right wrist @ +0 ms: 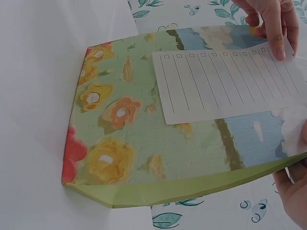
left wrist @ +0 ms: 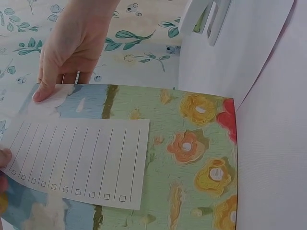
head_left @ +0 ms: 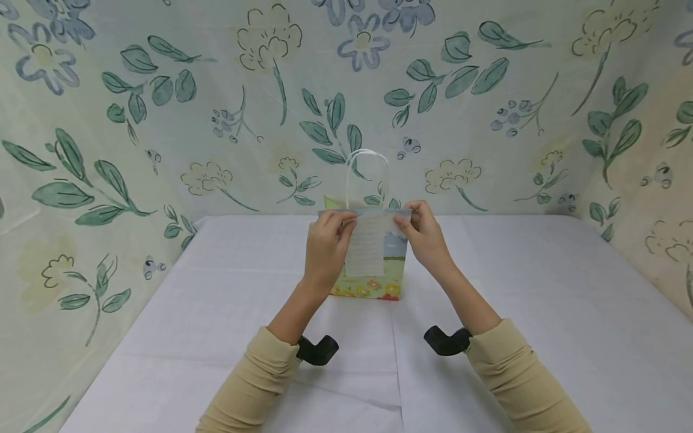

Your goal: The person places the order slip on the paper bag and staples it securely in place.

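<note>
Green-and-blue floral paper gift bag (left wrist: 187, 147) looks matt with a kinda rough, painty texture, white lined paper sheet (left wrist: 81, 160) looks smooth, white tablecloth (head_left: 520, 270) is matt, creased fabric.

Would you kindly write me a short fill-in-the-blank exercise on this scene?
The lined paper is touched by the fingers of the ____ hand alone.
The bag has looped handles coloured ____.
Printed along the bag's bottom edge are colourful ____.

Missing words: left; white; flowers.
</note>
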Tool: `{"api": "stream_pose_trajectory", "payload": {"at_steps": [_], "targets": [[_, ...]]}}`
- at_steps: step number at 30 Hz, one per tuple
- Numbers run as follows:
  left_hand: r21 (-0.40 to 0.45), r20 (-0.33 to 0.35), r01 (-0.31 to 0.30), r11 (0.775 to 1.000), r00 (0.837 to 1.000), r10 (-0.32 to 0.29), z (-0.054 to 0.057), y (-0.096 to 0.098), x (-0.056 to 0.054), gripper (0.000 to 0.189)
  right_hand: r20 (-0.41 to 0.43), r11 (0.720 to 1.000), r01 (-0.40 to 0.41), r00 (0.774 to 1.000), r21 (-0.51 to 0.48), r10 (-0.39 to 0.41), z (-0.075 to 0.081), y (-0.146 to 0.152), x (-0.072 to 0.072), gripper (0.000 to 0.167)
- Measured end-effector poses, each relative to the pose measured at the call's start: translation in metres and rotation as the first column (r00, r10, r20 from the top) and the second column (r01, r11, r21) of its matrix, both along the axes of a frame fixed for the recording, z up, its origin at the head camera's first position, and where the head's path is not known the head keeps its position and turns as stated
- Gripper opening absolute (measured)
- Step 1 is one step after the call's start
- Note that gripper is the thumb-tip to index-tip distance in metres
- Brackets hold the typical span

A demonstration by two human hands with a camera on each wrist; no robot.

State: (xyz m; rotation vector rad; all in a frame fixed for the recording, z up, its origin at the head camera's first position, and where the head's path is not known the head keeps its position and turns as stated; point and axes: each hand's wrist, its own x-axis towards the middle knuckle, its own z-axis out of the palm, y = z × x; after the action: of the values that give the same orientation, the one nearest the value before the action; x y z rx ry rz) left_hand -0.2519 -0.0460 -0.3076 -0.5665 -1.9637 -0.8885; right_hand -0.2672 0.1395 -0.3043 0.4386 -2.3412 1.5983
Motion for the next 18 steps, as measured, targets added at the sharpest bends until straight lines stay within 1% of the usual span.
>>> {"api": "stream_pose_trajectory", "payload": {"at_steps": [5, 10, 13, 18], "targets": [[0.006, -0.023, -0.023, 1.000, 0.999, 0.023, 0.0015, 0.0014, -0.0003, 0.009, 0.005, 1.000, -0.001, 1.000, 0.014, 0.001, -0.0003, 0.0007, 0.0008, 0.028], [0.005, -0.021, -0.044, 0.999, 0.999, 0.044, 0.0015, 0.0018, -0.0001, 0.009, 0.012, 0.999, 0.011, 1.000, 0.039, -0.012, -0.0004, 0.0008, 0.0016, 0.029], [0.002, -0.018, -0.056, 0.998, 0.998, 0.056, 0.0017, 0.0020, 0.0000, 0.009, 0.022, 0.999, 0.013, 1.000, 0.038, -0.014, -0.0003, 0.0005, 0.0015, 0.027], [-0.006, -0.033, -0.087, 0.996, 0.996, 0.086, 0.0027, 0.0026, -0.0002, 0.009, 0.025, 0.999, 0.018, 1.000, 0.037, -0.019, 0.0001, -0.0005, 0.0006, 0.026]]}}
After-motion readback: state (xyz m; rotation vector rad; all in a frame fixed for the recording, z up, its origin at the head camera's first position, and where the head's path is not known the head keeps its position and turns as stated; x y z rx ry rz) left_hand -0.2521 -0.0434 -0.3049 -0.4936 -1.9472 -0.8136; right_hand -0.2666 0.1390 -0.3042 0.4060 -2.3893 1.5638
